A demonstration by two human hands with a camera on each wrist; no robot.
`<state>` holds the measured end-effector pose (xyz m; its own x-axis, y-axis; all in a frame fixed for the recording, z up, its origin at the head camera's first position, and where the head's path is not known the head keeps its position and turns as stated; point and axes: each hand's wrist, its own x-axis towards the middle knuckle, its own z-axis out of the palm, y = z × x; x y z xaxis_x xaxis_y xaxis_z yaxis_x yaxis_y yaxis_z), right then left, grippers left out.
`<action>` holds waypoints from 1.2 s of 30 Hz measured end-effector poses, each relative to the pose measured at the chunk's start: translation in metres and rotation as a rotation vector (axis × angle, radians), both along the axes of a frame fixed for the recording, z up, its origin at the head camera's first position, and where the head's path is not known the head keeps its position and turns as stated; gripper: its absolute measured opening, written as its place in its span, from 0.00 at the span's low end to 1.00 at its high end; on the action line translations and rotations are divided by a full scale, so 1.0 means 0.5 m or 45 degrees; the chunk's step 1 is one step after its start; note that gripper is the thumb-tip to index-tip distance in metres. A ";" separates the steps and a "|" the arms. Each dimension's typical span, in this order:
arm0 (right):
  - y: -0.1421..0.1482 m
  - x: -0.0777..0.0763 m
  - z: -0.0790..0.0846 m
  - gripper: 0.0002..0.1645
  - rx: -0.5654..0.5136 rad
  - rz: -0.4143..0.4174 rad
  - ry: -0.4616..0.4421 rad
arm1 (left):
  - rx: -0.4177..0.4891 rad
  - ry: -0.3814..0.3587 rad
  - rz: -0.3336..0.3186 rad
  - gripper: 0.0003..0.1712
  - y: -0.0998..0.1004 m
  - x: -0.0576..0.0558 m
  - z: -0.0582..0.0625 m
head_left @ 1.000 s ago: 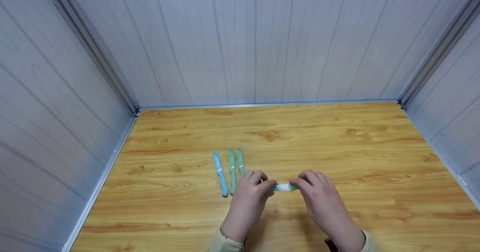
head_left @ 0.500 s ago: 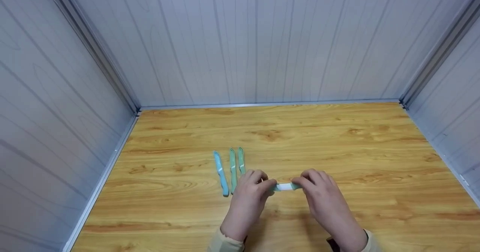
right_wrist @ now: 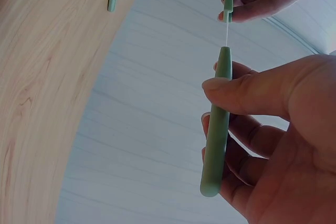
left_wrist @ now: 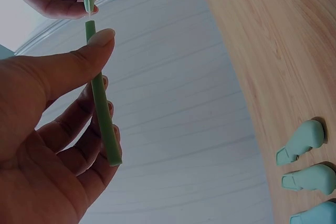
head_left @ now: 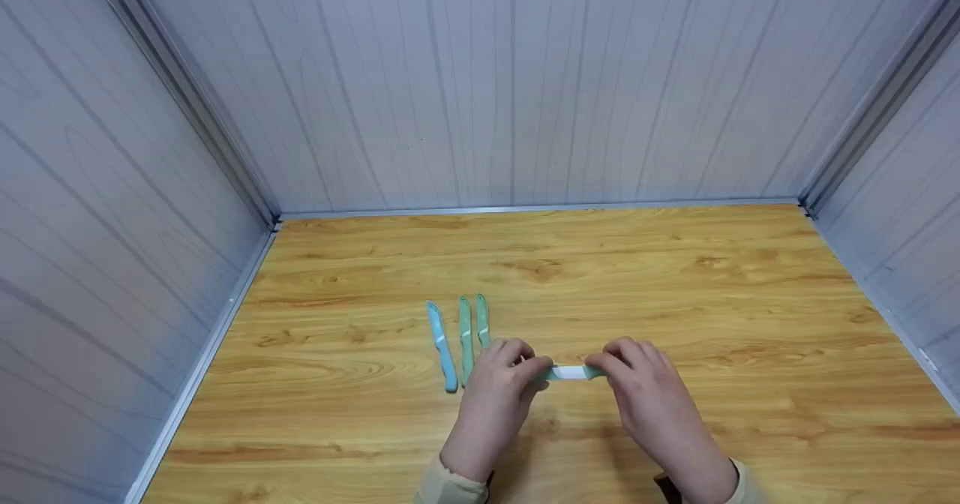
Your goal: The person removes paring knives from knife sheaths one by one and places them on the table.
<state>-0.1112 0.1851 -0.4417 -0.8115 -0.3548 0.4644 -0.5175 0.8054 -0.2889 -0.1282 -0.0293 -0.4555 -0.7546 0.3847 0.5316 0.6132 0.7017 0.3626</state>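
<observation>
Between the two hands is a green-handled knife, and its white blade (head_left: 571, 373) shows in the gap in the head view. My left hand (head_left: 496, 403) pinches the green blade sheath (left_wrist: 106, 121) between thumb and fingers. The knife's handle (right_wrist: 214, 145) is held in my right hand (head_left: 656, 414), thumb along one side and fingers behind. Part of the blade is hidden inside the sheath. Just left of my left hand lie a blue knife (head_left: 442, 350) and two green knives (head_left: 466, 335) (head_left: 482, 318), all sheathed; the hand partly covers the nearest one.
The knives lie side by side on a wood-grain table (head_left: 337, 429). A pale panel wall (head_left: 480, 84) rises behind, with more panels at left and right. Metal strips run along the table's edges.
My right hand has shifted slightly to the right with the handle, so a little more white blade shows. My left hand has stayed nearly still.
</observation>
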 end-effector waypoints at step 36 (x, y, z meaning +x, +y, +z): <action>0.005 -0.003 0.002 0.22 -0.003 0.009 0.030 | -0.018 -0.064 0.016 0.12 -0.005 -0.001 0.003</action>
<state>-0.1128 0.1876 -0.4409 -0.7977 -0.3596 0.4841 -0.5301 0.8008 -0.2786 -0.1288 -0.0317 -0.4540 -0.7849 0.3826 0.4874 0.5858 0.7145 0.3825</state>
